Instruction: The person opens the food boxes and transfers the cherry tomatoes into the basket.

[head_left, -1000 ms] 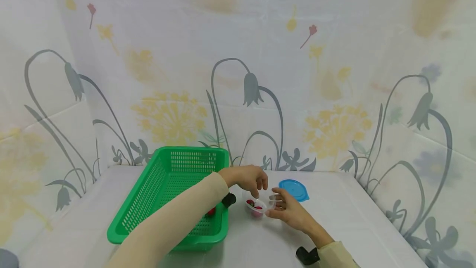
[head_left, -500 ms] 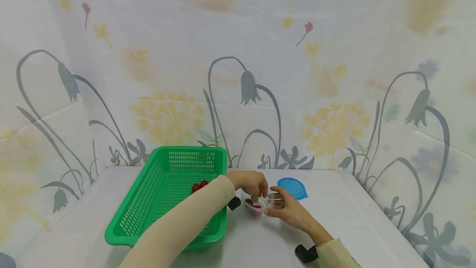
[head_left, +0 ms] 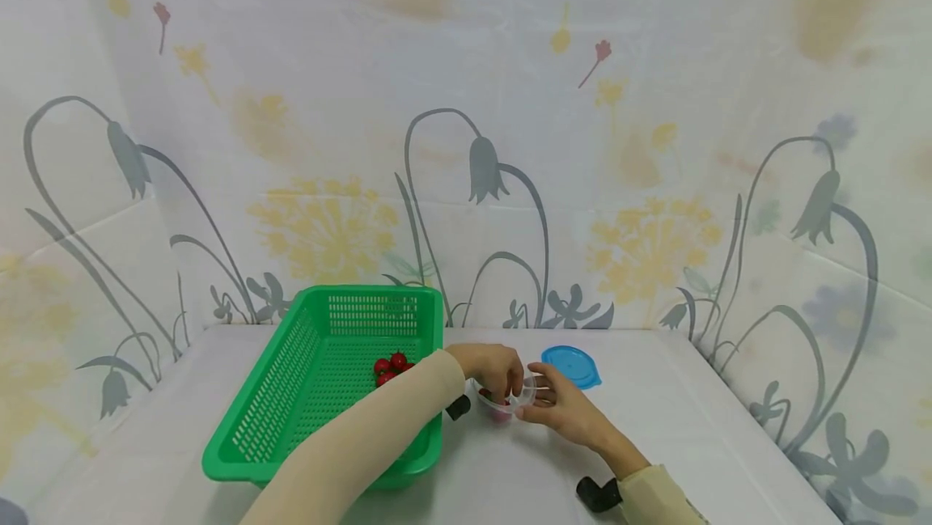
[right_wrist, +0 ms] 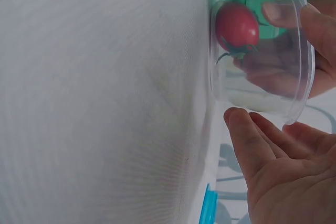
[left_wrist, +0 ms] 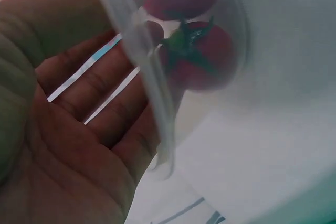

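Note:
My left hand (head_left: 493, 367) reaches down inside a small clear plastic container (head_left: 526, 404) holding red tomatoes. In the left wrist view, two tomatoes show through the container's wall, the lower tomato (left_wrist: 210, 66) with a green stem. That hand's thumb and fingers pass behind the rim (left_wrist: 157, 103), right beside the tomatoes; I cannot tell whether they pinch one. My right hand (head_left: 571, 416) holds the container at its right side, thumb at the near side and fingers at the far side. Its fingertips (right_wrist: 239, 115) meet the wall in the right wrist view.
A large green basket (head_left: 233, 436) stands to the left, with several tomatoes (head_left: 386, 367) in it beside my left forearm. A blue lid (head_left: 572, 366) lies behind my right hand. A flower-printed curtain (head_left: 466, 145) hangs beyond the white table (head_left: 510, 484).
My left hand has lowered from above the container into it, its fingers now deeper among the tomatoes. Tomatoes in the basket have come into sight beside the forearm. My right hand keeps its hold.

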{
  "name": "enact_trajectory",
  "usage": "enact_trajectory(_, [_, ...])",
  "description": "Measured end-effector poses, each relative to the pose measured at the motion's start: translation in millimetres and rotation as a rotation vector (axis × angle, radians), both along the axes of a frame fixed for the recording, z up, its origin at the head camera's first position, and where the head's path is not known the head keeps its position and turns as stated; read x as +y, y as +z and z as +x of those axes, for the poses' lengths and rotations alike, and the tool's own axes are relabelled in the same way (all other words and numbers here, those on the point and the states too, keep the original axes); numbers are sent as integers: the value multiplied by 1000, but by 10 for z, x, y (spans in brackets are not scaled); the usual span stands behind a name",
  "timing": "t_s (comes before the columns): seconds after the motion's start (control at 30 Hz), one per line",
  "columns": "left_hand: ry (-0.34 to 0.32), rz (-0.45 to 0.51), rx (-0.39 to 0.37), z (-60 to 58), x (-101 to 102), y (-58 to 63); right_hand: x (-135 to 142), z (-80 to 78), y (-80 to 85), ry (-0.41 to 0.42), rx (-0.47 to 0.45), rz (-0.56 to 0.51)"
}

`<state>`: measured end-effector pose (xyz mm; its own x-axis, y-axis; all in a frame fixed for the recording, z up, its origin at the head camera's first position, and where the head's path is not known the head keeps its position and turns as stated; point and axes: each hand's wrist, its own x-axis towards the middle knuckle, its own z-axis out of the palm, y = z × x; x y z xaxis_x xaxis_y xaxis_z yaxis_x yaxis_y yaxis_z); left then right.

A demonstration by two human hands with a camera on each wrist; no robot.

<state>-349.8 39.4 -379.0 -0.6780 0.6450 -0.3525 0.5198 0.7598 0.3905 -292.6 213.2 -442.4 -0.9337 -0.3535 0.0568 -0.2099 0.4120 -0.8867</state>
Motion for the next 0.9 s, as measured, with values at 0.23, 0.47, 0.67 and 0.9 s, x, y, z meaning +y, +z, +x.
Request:
enact_trajectory(0.23, [-19, -37, 42, 19, 14, -19, 0, -17, -2, -10, 7, 13])
enact_trajectory(0.47, [-28, -67, 110, 27, 27, -31, -3, -17, -3, -8, 1, 10])
enact_trajectory(0.67, [-13, -61, 112, -3, 46, -67, 6, -11, -13, -11, 7, 19])
enact_trajectory(0.9, [-12, -52, 102, -15, 51, -98, 8, -16, -24, -4, 18, 21])
